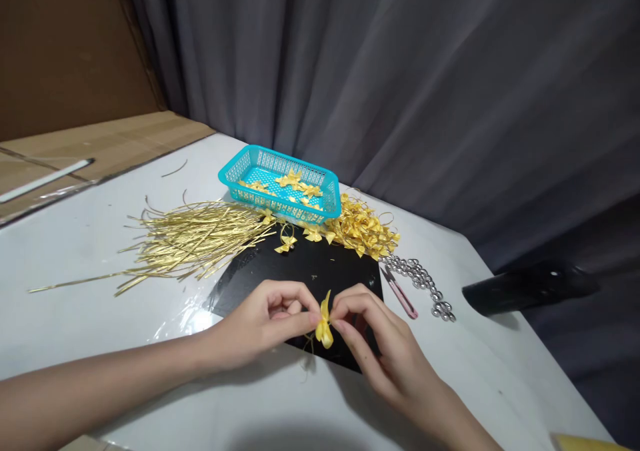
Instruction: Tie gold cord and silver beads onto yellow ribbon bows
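A yellow ribbon bow (325, 324) is held up between my two hands, above the front of a black mat (320, 271). My left hand (275, 314) pinches it from the left with thumb and forefinger. From the right, the thumb and fingertips of my right hand (377, 338) close on its middle; whatever small part they grip there is hidden. Thin strands hang below the bow near my left fingertips. Just beyond, a finished-looking bow with a gold loop (286, 241) lies on the mat's far edge.
A turquoise basket (280, 204) with several yellow bows stands at the back. Gold twist ties (195, 238) lie in a bundle left of the mat. To the right are a pile of bows (363, 228), pink thread snips (400, 294), silver beads (420, 278) and a black cylindrical object (525, 288).
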`<state>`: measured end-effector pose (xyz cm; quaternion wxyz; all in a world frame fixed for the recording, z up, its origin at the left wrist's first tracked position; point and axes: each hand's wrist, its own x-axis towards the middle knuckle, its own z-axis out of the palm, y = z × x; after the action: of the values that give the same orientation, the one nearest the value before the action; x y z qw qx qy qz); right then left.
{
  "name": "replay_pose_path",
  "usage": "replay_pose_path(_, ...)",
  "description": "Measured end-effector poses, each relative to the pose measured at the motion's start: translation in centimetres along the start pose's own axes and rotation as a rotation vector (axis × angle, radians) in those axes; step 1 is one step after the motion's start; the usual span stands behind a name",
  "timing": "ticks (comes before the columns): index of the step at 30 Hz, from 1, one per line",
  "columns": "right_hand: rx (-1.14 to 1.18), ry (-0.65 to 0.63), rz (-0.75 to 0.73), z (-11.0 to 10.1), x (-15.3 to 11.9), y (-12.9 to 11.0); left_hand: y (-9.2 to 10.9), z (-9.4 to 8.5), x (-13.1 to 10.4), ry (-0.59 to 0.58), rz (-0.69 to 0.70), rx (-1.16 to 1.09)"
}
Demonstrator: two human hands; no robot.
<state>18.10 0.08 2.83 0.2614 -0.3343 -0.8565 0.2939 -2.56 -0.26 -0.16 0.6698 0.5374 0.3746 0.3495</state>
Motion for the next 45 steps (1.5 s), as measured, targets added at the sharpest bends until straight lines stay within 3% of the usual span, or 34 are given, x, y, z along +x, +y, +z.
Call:
replay_pose_path(17,0.056,0.042,-0.001,0.0,-0.2,-0.2,-0.6,0.0,-0.2,-0.025,-0.005,-0.038)
replay_pose_path(26,0.060,0.161,0.058,-0.6,-0.2,-0.4,-0.4,-0.1,0.0,-0.012,-0.024,-0.016)
replay_pose_path(29,0.158,0.103,0.229,-0.2,-0.3,-0.4,-0.6,-0.1,-0.1,-0.010,-0.010,-0.011)
replay_pose_path(32,0.472,-0.131,0.458,0.4,-0.3,-0.6,-0.8,-0.2,-0.2,-0.003,0.010,-0.026)
replay_pose_path(35,0.807,-0.306,0.554,1.0,-0.1,-0.7,-0.7,-0.3,0.0,0.021,0.047,-0.058)
replay_pose_path(41,0.937,-0.196,0.592,2.3,0.0,-0.5,-0.8,-0.6,0.7,0.068,0.132,-0.136)
replay_pose_path(45,0.947,-0.208,0.573,3.7,-0.2,-0.4,-1.6,-0.6,1.1,0.068,0.115,-0.237)
